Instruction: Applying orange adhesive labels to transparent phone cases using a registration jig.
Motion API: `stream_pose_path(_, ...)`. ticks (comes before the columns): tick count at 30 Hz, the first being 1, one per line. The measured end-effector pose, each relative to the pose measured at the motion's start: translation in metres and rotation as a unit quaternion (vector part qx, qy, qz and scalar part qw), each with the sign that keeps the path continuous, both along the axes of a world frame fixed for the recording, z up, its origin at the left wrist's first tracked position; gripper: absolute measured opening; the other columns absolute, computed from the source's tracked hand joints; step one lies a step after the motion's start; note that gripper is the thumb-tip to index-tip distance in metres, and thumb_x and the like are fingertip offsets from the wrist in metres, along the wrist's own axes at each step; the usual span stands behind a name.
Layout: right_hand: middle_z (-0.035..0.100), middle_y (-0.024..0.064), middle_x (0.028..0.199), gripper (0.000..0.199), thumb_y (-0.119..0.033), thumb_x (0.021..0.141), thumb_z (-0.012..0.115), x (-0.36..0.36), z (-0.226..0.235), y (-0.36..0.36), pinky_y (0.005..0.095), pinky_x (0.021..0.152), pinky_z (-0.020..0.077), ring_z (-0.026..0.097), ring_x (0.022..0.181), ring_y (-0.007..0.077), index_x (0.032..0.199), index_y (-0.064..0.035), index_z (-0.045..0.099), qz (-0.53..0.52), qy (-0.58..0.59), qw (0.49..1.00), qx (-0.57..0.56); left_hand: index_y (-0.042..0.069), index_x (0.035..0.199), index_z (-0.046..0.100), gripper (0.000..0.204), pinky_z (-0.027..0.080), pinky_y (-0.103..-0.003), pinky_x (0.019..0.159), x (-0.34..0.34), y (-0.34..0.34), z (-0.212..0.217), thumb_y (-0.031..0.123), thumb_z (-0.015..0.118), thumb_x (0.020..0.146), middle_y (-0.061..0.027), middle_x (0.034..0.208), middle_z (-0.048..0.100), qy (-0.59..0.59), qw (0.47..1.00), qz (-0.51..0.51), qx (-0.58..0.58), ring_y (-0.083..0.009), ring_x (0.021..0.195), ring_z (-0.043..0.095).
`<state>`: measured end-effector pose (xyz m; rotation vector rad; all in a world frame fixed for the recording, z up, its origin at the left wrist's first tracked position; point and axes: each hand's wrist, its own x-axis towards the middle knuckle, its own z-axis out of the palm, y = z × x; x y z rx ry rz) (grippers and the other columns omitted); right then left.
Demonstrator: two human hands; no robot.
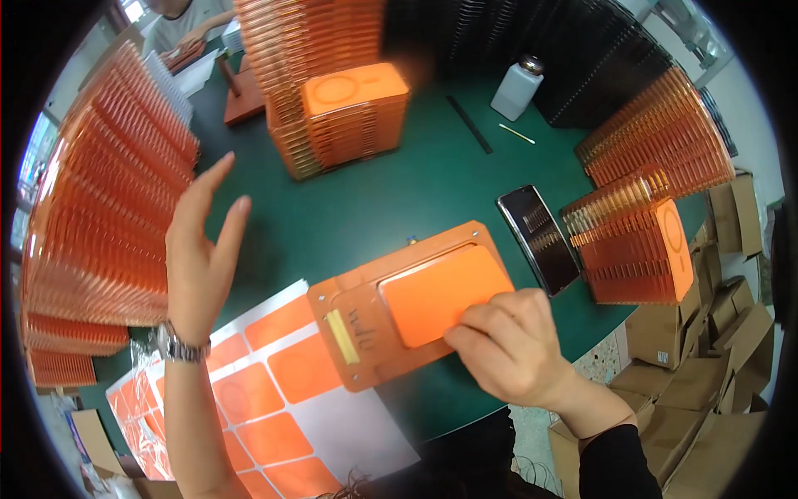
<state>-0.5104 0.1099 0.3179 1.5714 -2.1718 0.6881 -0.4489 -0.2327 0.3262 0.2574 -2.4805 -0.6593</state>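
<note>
In front of me a brown fixture plate (363, 283) lies tilted on the green table, with a yellow strip and dark writing at its left end. A plain orange rounded panel (436, 295) sits in its raised middle. My right hand (511, 341) is closed with the fingertips pinched at the panel's lower right corner; anything thin between them is hidden. My left hand (204, 249) is raised over the table at the left, thumb and fingers apart, holding nothing. Under that forearm lies a white backing sheet of orange square stickers (278, 428), partly bare near the plate.
Tall stacks of orange casings (100, 216) stand left, with another orange stack (357, 116) at the back. Black stacks (598, 66) line the far right. A phone (539, 241), a white bottle (517, 87), a cotton swab (517, 133) and cardboard boxes (698, 358) are at right. A person sits far left.
</note>
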Motion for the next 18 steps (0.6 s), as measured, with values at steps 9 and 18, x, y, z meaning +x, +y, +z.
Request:
stream_pose_path(9, 0.066, 0.0028, 0.100, 0.031, -0.006, 0.065, 0.074, -0.005, -0.016, 0.001, 0.0346, 0.075, 0.0433, 0.056, 0.092, 0.0218, 0.096, -0.0069, 0.075, 0.043, -0.104, 0.994, -0.011, 0.008, 0.130, 0.067, 0.038, 0.048, -0.038, 0.103, -0.088, -0.032, -0.017, 0.025, 0.070, 0.096, -0.0152, 0.138, 0.061, -0.012, 0.997, -0.028, -0.070, -0.0297, 0.129, 0.058)
stream_pose_path(18, 0.066, 0.0022, 0.099, 0.034, -0.008, 0.062, 0.077, -0.010, -0.011, 0.003, 0.0364, 0.075, 0.0429, 0.056, 0.090, 0.0217, 0.096, -0.0076, 0.074, 0.024, -0.095, 0.995, 0.012, 0.006, 0.113, 0.075, 0.023, 0.045, -0.037, 0.108, -0.101, -0.035, -0.029, 0.021, 0.071, 0.096, -0.0151, 0.134, 0.065, 0.031, 0.999, -0.044, -0.002, -0.0273, 0.131, 0.057)
